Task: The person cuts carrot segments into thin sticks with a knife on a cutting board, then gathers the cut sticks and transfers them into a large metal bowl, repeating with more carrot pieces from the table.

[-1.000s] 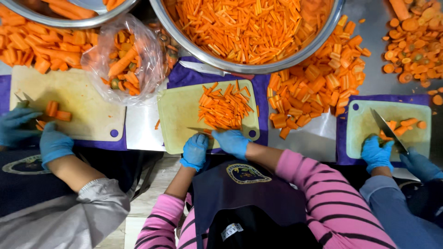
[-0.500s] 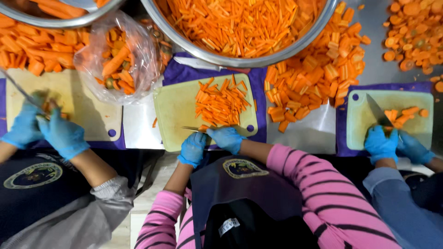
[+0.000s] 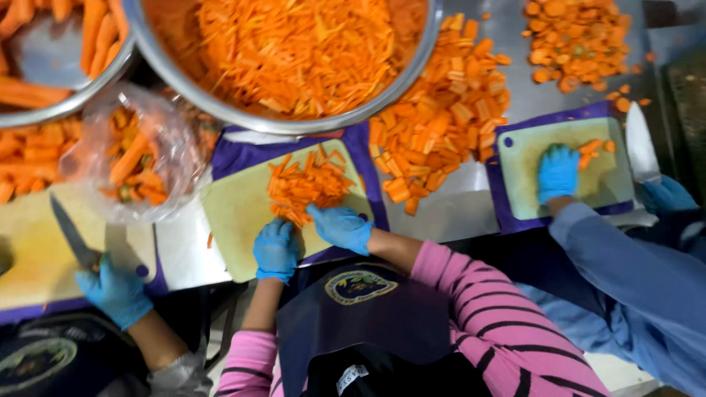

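Your blue-gloved hands meet at the heap of orange carrot sticks (image 3: 305, 187).
Your left hand (image 3: 276, 250) is clenched (contents hidden); your right hand (image 3: 340, 228), fingers spread, corrals sticks on the pale green cutting board (image 3: 235, 220).

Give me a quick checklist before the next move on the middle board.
1. Right hand on the carrot strips: ok, it rests on the pile's near edge.
2. Knife in the left hand: cannot tell; the hand is closed at the board's near edge and no blade shows.
3. Bare room on the board: ok, its left part is free.
4. Neighbours away from the board: ok; the left knife and right knife are at their own boards.
5. Bowl close by: ok, its rim lies just past the board.
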`<state>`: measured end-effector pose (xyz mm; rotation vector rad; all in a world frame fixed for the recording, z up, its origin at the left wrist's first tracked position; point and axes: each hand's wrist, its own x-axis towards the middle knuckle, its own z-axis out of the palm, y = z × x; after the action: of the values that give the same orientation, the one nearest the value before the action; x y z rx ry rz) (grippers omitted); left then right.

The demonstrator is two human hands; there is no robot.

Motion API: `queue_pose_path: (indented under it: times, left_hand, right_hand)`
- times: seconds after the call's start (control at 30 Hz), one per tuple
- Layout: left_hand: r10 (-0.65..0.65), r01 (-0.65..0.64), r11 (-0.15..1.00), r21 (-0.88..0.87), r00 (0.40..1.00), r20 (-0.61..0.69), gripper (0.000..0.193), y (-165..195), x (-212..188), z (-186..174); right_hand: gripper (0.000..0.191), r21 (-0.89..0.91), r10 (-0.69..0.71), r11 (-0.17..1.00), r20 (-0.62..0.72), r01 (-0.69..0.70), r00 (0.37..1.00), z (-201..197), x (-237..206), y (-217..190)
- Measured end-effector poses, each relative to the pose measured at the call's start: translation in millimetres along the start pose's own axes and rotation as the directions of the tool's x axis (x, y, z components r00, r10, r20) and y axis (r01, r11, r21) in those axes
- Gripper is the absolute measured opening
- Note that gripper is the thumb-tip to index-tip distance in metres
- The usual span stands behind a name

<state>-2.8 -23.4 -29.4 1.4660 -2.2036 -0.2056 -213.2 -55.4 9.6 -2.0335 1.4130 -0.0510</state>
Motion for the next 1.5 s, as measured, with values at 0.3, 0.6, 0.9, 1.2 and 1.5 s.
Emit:
queue_pose_path:
  times: [0.3, 0.6, 0.9, 1.2, 1.5]
  left_hand:
    - [0.046, -0.106, 0.938, -0.331, 0.982, -0.183, 0.033, 97.5, 77.4, 18.0]
    - [0.093, 0.005, 0.889, -0.458, 0.977, 0.192, 0.058, 154.5, 187.8, 115.7]
    - [-0.152, 0.173, 0.963, -0.208, 0.982, 0.115, 0.064, 248.9, 252.0, 174.5]
    - [-0.297, 0.346, 0.659, -0.668, 0.935, 0.191, 0.034, 284.0, 264.9, 195.4]
    - [-0.305, 0.360, -0.038, -0.932, 0.884, 0.354, 0.026, 290.9, 266.9, 201.9]
  right_hand:
    - [0.050, -0.026, 0.095, 0.992, -0.493, -0.124, 0.865, -23.8, -87.0, 93.2]
    - [0.032, 0.333, 0.377, 0.925, -0.733, -0.185, 0.566, -44.7, -85.9, 146.8]
    - [0.049, 0.607, 0.626, 0.763, -0.780, -0.225, 0.019, -120.0, -60.7, 222.6]
    - [0.042, 0.734, 0.745, 0.666, -0.664, 0.131, -0.066, -122.5, -24.9, 219.2]
    - [0.026, 0.730, 0.771, 0.528, -0.627, 0.434, 0.115, -115.9, -26.5, 217.7]
